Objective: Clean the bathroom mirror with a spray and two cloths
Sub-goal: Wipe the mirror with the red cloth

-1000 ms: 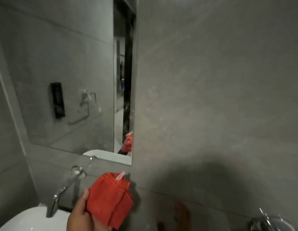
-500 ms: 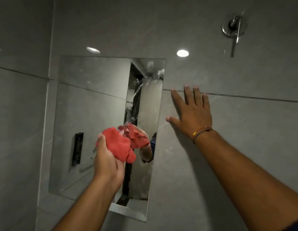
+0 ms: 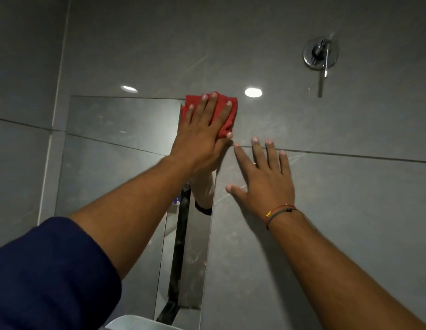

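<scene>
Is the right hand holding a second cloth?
No, the right hand lies flat and empty on the wall tile; only the left hand presses a red cloth.

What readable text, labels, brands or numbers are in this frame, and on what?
None readable.
Red folded cloth under the left hand: no tag or print in view.
Round chrome wall valve: no marking legible.
Small blue item reflected in the frameless wall mirror: too small to read.

Cloth (image 3: 222, 115): red, soft woven fabric. Mirror (image 3: 116, 167): smooth reflective glass. Wall (image 3: 326, 198): grey tile, semi-gloss, faint marbling. Valve (image 3: 320, 55): polished chrome metal. Sleeve (image 3: 47, 277): matt navy fabric. Bracelet (image 3: 279, 213): thread.
</scene>
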Motion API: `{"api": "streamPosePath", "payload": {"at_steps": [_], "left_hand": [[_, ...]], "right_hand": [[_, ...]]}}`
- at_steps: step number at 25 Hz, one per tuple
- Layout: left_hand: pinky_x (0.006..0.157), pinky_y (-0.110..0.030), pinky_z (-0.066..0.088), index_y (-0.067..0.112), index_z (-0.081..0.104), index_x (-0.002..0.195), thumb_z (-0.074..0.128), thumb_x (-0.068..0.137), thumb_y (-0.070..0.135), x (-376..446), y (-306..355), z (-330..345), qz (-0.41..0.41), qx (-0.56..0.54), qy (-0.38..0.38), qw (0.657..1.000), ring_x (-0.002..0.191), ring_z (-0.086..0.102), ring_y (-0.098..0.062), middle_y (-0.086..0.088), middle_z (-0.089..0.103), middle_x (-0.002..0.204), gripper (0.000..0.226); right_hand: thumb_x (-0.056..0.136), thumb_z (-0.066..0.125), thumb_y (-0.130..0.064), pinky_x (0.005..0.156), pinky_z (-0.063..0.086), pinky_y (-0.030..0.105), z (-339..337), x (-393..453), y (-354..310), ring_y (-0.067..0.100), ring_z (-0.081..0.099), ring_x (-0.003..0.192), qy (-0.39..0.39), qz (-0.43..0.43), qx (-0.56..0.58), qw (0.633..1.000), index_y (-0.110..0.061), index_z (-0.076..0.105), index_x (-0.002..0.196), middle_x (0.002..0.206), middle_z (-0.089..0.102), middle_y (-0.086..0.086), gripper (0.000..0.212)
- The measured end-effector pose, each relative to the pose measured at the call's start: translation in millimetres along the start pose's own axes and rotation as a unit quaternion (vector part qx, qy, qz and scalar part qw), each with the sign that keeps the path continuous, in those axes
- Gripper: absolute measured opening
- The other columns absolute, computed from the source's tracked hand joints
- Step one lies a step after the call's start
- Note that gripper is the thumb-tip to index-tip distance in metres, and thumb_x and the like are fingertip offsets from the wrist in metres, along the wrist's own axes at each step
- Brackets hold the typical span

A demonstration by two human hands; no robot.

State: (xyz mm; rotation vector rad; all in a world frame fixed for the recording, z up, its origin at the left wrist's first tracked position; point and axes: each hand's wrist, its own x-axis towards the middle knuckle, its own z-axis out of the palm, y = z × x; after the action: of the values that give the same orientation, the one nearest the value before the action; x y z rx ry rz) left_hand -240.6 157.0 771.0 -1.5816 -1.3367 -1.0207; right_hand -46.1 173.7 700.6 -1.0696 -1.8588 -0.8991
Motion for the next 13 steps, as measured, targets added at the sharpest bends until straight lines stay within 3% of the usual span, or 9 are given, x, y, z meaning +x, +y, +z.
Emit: {"api": "streamPosePath", "payload": {"at_steps": [2,4,7,10,13], "left_hand": [[0.132,-0.059,-0.001,0.032,-0.004,0.168,0.02,0.106,0.064,-2.6,-1.6,6.5,0.027,0.014,0.009,0.999,0.164,-0.014,-0.028,-0.004,-0.012,0.178,0.074],[0.133,-0.056,-0.003,0.034,0.003,0.169,0.016,0.107,0.062,2.1,3.6,5.8,-0.011,-0.012,0.024,1.0,0.165,-0.012,-0.026,-0.002,-0.009,0.179,0.068],[0.133,-0.056,0.001,0.032,0.013,0.168,0.025,0.111,0.051,10.2,24.0,8.6,-0.074,0.032,0.031,0.996,0.165,-0.003,-0.032,-0.006,0.0,0.179,0.061],[0.132,-0.058,0.003,0.028,-0.002,0.169,0.028,0.111,0.049,6.3,20.9,16.8,-0.03,0.104,0.033,0.994,0.164,-0.008,-0.035,-0.009,-0.008,0.179,0.068],[0.132,-0.058,0.006,0.033,-0.005,0.168,0.022,0.11,0.051,5.8,-6.5,12.7,0.026,0.113,0.033,0.993,0.164,-0.009,-0.031,-0.006,-0.008,0.179,0.066]], "right_hand": [[0.085,0.05,-0.08,0.128,0.002,0.055,0.8,-0.2,0.7,0.032,-0.012,0.158,-0.004,0.002,0.0,1.0,-0.042,-0.005,0.162,0.174,-0.008,0.004,0.102],[0.086,0.049,-0.08,0.128,0.001,0.055,0.6,-0.1,0.8,0.031,-0.015,0.158,-0.009,0.002,0.006,1.0,-0.042,-0.006,0.162,0.173,-0.011,0.004,0.101],[0.086,0.048,-0.08,0.128,0.001,0.055,1.1,-0.4,1.4,0.031,-0.014,0.158,-0.009,0.0,0.01,1.0,-0.042,-0.006,0.162,0.173,-0.011,0.004,0.1],[0.084,0.05,-0.08,0.128,0.001,0.054,2.2,0.2,1.6,0.031,-0.012,0.159,-0.002,0.003,0.008,1.0,-0.043,-0.004,0.162,0.174,-0.008,0.004,0.102],[0.083,0.05,-0.082,0.128,0.002,0.054,6.6,0.6,2.2,0.031,-0.009,0.159,0.006,0.008,-0.002,1.0,-0.043,-0.002,0.162,0.174,-0.006,0.003,0.103]]}}
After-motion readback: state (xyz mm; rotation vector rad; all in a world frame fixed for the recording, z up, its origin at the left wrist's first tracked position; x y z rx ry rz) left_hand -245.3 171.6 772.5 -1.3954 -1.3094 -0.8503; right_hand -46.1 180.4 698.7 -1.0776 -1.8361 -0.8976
